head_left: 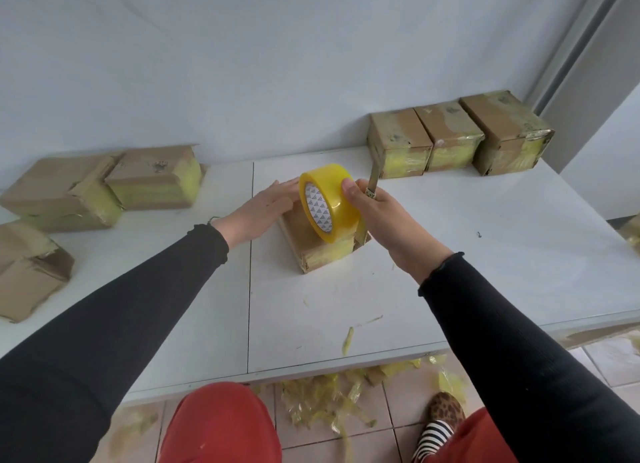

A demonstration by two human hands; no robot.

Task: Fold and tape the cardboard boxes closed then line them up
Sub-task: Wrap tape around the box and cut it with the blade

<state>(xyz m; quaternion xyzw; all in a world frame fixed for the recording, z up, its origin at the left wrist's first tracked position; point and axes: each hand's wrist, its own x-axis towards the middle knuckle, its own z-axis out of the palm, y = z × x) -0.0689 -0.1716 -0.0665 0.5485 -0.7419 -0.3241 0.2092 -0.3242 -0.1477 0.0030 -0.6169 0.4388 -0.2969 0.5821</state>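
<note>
On table centre, head view: L hand lies flat w/ straight fingers on the box to steady it, R hand grips tape roll plus cutter over it, prob. to seal top; 3 taped boxes lined up far right.

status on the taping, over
Left hand flat on box. Right hand grips tape roll and cutter. Three taped boxes lined up, far right. Nothing in the way.
</note>
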